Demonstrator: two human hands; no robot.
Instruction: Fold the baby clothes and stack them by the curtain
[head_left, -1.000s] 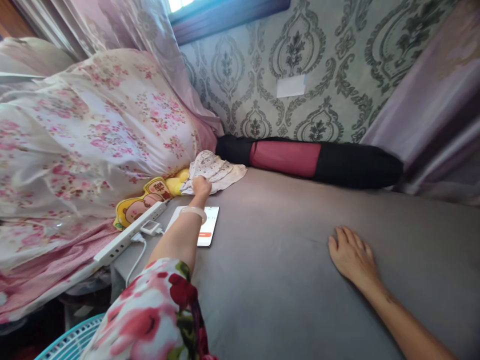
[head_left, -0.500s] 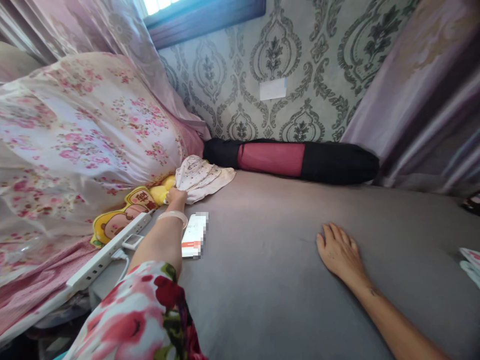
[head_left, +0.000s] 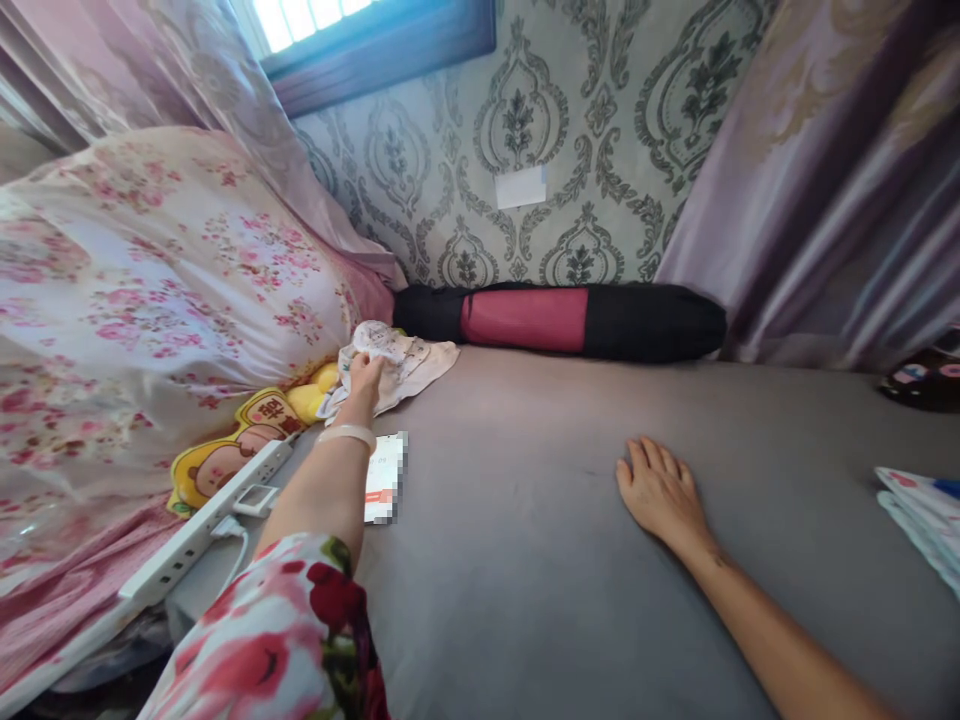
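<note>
My left hand (head_left: 366, 374) reaches far forward with its fingers closed on a crumpled cream cloth (head_left: 416, 367) with a small print. The exact grip is partly hidden by the back of the hand. Beside the cloth, on the left, lies a yellow plush toy (head_left: 306, 402). Below my left wrist, partly covered by the forearm, a phone (head_left: 384, 478) with a lit white screen rests on the grey sheet (head_left: 510, 560). My right hand (head_left: 661, 492) lies flat on the sheet, palm down, fingers extended and holding nothing.
A white power strip (head_left: 206, 520) with plugs runs along the left edge, next to a yellow cartoon cushion (head_left: 217, 465). A long black and red bolster-like bag (head_left: 525, 320) lies against the wall. Folded items (head_left: 919, 510) and a dark plush (head_left: 922, 382) sit at right.
My left hand has moved from the cloth's left edge up onto the cloth, and the cloth's left side has shifted. My right hand stays flat on the sheet. The view has turned slightly right.
</note>
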